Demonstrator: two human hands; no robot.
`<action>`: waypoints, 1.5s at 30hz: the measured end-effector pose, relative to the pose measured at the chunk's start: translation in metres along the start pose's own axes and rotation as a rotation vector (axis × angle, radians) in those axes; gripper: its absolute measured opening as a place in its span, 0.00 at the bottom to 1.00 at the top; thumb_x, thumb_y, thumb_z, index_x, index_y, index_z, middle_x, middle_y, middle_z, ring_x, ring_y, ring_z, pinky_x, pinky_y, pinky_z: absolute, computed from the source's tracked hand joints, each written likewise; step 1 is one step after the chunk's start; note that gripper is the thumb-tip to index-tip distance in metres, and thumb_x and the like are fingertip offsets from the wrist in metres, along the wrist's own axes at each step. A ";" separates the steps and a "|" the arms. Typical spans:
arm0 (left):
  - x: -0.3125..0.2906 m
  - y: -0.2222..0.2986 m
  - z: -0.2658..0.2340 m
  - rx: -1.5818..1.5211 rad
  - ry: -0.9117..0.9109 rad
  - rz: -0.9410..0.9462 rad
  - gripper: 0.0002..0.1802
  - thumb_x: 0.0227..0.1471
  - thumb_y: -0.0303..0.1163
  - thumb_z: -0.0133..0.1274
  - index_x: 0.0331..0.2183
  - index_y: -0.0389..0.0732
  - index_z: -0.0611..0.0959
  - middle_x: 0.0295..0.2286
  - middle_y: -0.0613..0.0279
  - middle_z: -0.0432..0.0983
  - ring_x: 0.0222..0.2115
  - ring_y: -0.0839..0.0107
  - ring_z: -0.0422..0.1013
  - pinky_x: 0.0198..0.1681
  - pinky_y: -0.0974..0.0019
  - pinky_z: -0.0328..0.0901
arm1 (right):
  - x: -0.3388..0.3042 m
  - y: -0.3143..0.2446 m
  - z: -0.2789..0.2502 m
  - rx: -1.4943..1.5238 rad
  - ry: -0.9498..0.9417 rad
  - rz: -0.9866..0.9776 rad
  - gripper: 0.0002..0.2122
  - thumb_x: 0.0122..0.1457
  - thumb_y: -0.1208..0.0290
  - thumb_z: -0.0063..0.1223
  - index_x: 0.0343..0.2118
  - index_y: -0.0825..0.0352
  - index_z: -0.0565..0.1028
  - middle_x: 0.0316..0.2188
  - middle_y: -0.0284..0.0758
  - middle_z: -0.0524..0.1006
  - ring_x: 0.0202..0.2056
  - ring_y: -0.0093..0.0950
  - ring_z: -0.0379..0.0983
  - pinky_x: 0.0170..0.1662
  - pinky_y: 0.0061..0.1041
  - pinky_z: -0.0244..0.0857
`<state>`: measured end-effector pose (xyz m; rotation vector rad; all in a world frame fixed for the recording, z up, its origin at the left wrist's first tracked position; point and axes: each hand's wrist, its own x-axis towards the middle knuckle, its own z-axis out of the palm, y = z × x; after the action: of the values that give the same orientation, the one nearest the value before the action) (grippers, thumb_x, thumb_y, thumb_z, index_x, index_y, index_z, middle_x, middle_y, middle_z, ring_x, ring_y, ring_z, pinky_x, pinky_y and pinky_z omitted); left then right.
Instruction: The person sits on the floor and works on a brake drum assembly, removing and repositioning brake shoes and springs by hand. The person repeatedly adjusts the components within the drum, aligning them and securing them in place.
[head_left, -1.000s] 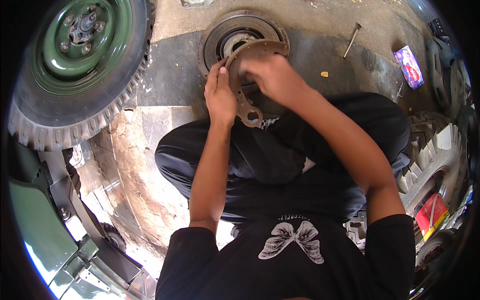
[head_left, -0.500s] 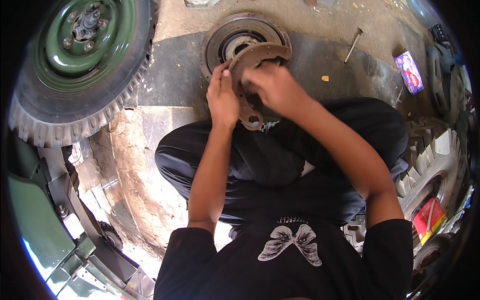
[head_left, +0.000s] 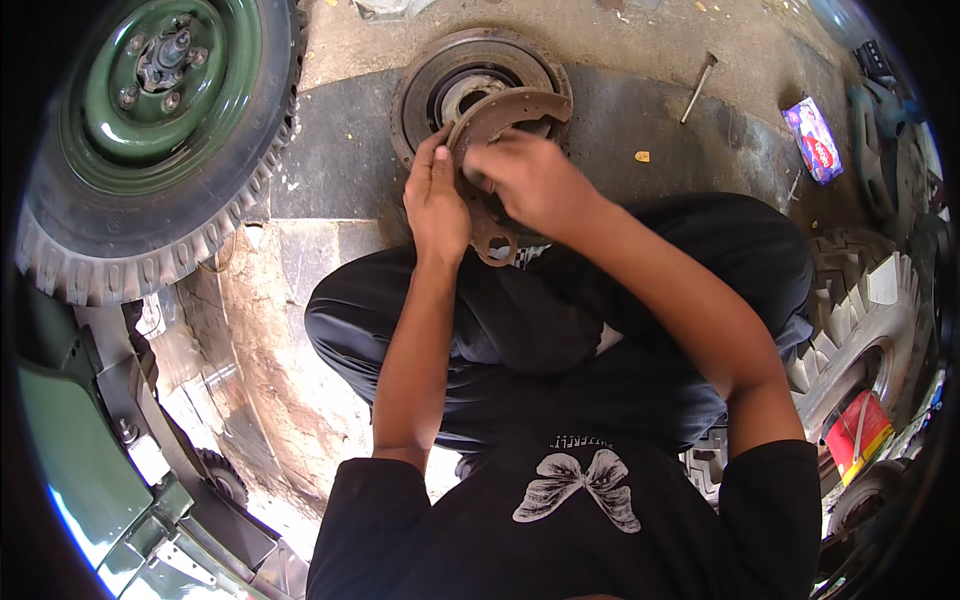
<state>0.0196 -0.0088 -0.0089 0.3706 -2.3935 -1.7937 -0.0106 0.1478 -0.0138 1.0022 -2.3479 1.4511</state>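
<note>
A curved, rust-brown brake shoe (head_left: 512, 104) stands tilted in front of me, its lower end with a round eye near my lap. My left hand (head_left: 437, 208) grips its outer left edge, thumb and fingers closed around the rim. My right hand (head_left: 522, 178) is curled at the inner side of the shoe, its fingertips slightly blurred. Whatever those fingers pinch, if anything, is hidden. Behind the shoe a round brake drum or hub plate (head_left: 418, 88) lies on the dark floor mat, partly covered by the shoe and my hands.
A green wheel with a chunky tyre (head_left: 215, 190) stands at the upper left. To the right are a metal rod tool (head_left: 699, 90), a purple packet (head_left: 814, 142) and another tyre (head_left: 835, 365). A red and yellow box (head_left: 858, 437) sits at the lower right.
My right hand has shifted slightly left and down along the inside of the brake shoe. My left hand keeps its grip. The whole view has slid a little.
</note>
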 end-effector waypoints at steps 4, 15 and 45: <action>0.008 -0.006 -0.004 -0.132 -0.034 -0.034 0.22 0.73 0.35 0.41 0.56 0.32 0.81 0.50 0.46 0.81 0.52 0.62 0.74 0.59 0.62 0.64 | 0.011 0.012 -0.002 0.023 0.041 0.057 0.06 0.55 0.82 0.51 0.36 0.69 0.73 0.29 0.45 0.80 0.37 0.49 0.78 0.41 0.45 0.71; 0.001 0.003 -0.001 -0.026 -0.001 -0.010 0.22 0.72 0.35 0.41 0.55 0.31 0.81 0.48 0.47 0.81 0.50 0.64 0.75 0.59 0.62 0.65 | 0.003 0.002 0.002 0.014 0.031 -0.009 0.08 0.51 0.84 0.55 0.34 0.67 0.74 0.28 0.43 0.78 0.37 0.48 0.77 0.39 0.44 0.71; 0.004 -0.007 -0.005 0.047 0.027 0.047 0.20 0.71 0.33 0.44 0.53 0.32 0.83 0.45 0.47 0.83 0.47 0.65 0.76 0.56 0.64 0.66 | 0.000 0.006 0.000 -0.056 0.003 -0.021 0.07 0.53 0.82 0.51 0.34 0.67 0.76 0.34 0.48 0.81 0.40 0.52 0.78 0.44 0.46 0.72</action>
<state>0.0173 -0.0162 -0.0147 0.3378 -2.4090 -1.7047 -0.0141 0.1497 -0.0182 1.0064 -2.3555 1.3707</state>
